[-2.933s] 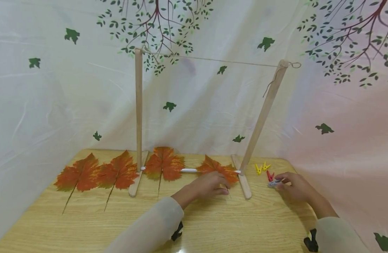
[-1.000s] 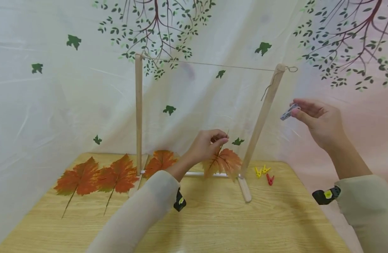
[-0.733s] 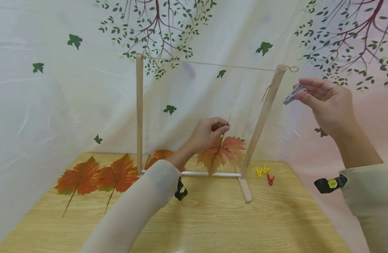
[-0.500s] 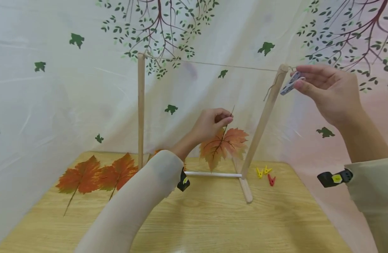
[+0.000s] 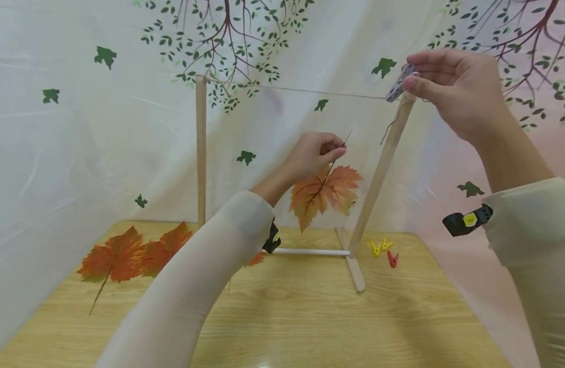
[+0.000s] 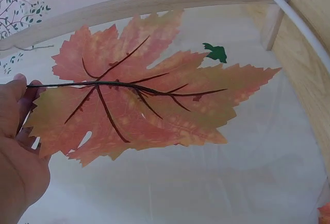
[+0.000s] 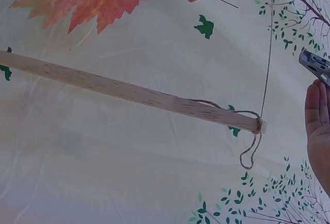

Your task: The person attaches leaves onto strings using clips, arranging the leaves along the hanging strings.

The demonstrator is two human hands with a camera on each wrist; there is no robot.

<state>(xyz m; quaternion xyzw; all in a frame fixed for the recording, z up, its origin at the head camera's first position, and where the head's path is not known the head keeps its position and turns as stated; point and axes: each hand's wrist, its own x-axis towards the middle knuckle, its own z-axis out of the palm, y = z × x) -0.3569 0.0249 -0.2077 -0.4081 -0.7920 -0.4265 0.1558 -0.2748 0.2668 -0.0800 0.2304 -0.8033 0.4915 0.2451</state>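
My left hand (image 5: 310,157) pinches the stem of an orange artificial maple leaf (image 5: 325,191), which hangs blade down below the string. Its veined side fills much of the left wrist view, stem by the fingertips. Higher up, my right hand (image 5: 471,97) holds a grey clothespin (image 5: 400,84) between thumb and fingers. That clothespin is near the right end of the twine (image 5: 305,91), in front of the top of the right wooden post (image 5: 383,163). In the right wrist view the clothespin (image 7: 315,67) is at the right edge, apart from the twine.
Two yellow clothespins (image 5: 376,249) and a red clothespin (image 5: 392,259) lie right of the frame's foot (image 5: 356,275). More maple leaves (image 5: 114,255) lie at the table's left, partly behind my left sleeve. A white rod (image 5: 310,252) runs low towards the right post.
My left hand has lifted the maple leaf off the table by its stem, turning it blade down. My right hand has picked up the grey clothespin and raised it to the twine's height.
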